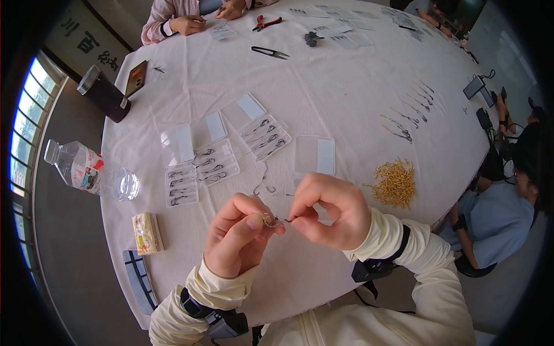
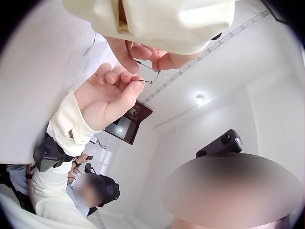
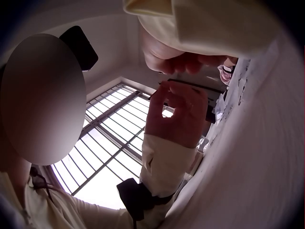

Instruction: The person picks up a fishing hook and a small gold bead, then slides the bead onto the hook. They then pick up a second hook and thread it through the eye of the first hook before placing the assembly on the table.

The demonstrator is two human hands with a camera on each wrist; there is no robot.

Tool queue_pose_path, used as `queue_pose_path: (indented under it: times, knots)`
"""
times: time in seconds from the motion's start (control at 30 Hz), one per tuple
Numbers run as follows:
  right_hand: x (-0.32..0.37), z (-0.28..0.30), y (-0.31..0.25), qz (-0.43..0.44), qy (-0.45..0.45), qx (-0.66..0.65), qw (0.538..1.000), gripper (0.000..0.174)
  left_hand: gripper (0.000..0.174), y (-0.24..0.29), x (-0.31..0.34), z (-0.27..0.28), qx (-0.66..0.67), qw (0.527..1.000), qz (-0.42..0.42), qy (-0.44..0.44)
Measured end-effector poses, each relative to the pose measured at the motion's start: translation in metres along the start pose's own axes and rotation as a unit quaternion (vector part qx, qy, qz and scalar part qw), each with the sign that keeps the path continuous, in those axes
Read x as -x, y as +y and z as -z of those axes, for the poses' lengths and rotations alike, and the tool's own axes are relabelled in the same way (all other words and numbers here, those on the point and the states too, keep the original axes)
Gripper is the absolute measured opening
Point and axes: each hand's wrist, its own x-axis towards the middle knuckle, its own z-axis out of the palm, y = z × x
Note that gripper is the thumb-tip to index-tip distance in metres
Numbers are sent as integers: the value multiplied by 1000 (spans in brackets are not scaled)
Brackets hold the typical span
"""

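Note:
Close together above the near part of the table, both hands work on a small fishing hook rig (image 1: 273, 221). My left hand (image 1: 236, 237) pinches it between thumb and forefinger, with a gold-coloured bit showing at the fingertips. My right hand (image 1: 333, 210) pinches its dark end between thumb and forefinger. In the left wrist view the rig (image 2: 156, 76) spans the gap between the fingertips as a thin, bent dark piece. Just beyond the hands, a loose hook rig (image 1: 264, 185) lies on the cloth by an open clear box (image 1: 314, 154).
Open clear boxes of hook rigs (image 1: 214, 164) lie left of centre. A pile of small gold-coloured pieces (image 1: 393, 183) and a row of gold-tipped rigs (image 1: 416, 112) are right. Bottle (image 1: 86, 170), tumbler (image 1: 105, 95) and tissue pack (image 1: 148, 233) line the left edge. Snips (image 1: 270, 52) and pliers (image 1: 266, 23) lie farther back.

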Motion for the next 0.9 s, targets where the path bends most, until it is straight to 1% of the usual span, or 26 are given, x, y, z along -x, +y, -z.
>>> queue_pose_path:
  times: [0.03,0.07,0.13,0.17,0.23,0.27,0.33,0.37,0.43,0.47,0.53,0.57,0.63,0.67,0.73,0.77,0.83,0.87,0.9]
  knots:
    - [0,-1,1,8,19,-9,1000,10,6,-1,0,1,-1,1000,-6,0]
    - [0,0,1,8,19,-9,1000,10,6,-1,0,0,-1,1000,-6,0]
    - [0,3,2,3,36,-13,999,9,4,-2,2,-1,-93,994,-16,54]
    - [0,3,2,3,36,-13,999,9,4,-2,3,-2,-93,994,-16,54]
    - [0,4,2,4,38,7,999,9,4,-1,4,-6,-212,973,-21,94]
    - [0,4,1,3,38,7,999,9,4,-1,5,-7,-211,973,-21,95]
    - [-1,4,-2,-1,29,28,999,8,5,-1,5,-8,-273,957,-52,87]
    - [-1,4,-5,-1,28,28,999,8,5,-1,6,-8,-273,957,-52,87]
    - [0,3,-10,-38,15,39,998,10,5,0,7,-8,-337,935,-65,91]
    - [0,3,-10,-38,15,39,998,10,5,0,6,-9,-337,935,-65,91]
    - [0,1,-11,-27,27,68,997,13,7,0,6,-11,-394,911,-93,82]
    - [0,0,-11,-28,27,67,997,13,7,1,6,-11,-394,911,-93,82]
    - [1,0,-11,-15,30,92,995,15,9,1,6,-12,-442,886,-118,75]
    - [1,0,-12,-15,30,92,995,15,9,1,5,-13,-442,886,-118,75]
    - [2,0,-13,0,29,123,992,16,9,1,4,-13,-491,856,-144,72]
    - [2,0,-13,0,29,123,992,16,9,1,4,-13,-491,856,-144,72]
    - [2,0,-12,31,21,154,987,17,11,0,4,-11,-525,831,-171,68]
    - [3,-1,-12,31,22,154,987,17,11,0,3,-11,-525,831,-171,68]
    - [3,-1,-11,50,24,174,983,17,11,0,3,-11,-542,817,-187,61]
